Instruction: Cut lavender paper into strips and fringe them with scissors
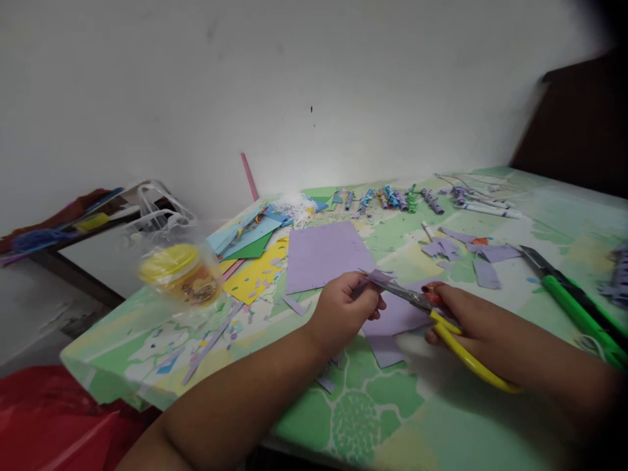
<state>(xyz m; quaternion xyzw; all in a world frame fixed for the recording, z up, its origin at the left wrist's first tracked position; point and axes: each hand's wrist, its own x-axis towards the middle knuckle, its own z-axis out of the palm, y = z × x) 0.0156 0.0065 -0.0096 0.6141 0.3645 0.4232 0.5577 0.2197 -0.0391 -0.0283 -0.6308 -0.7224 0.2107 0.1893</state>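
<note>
My left hand pinches a small strip of purple paper between thumb and fingers. Yellow-handled scissors are gripped in my right hand, their blades reaching left to the strip and touching it or lying just under it. Whether the blades are parted is hard to make out. Below both hands lie cut purple sheets. Just behind my left hand a larger purple sheet rests flat on the flowered green tablecloth.
Purple scraps and a green-handled cutter lie at right. Curled paper rolls line the back near the wall. Coloured sheets, white shreds and a bagged yellow-lidded tub stand left.
</note>
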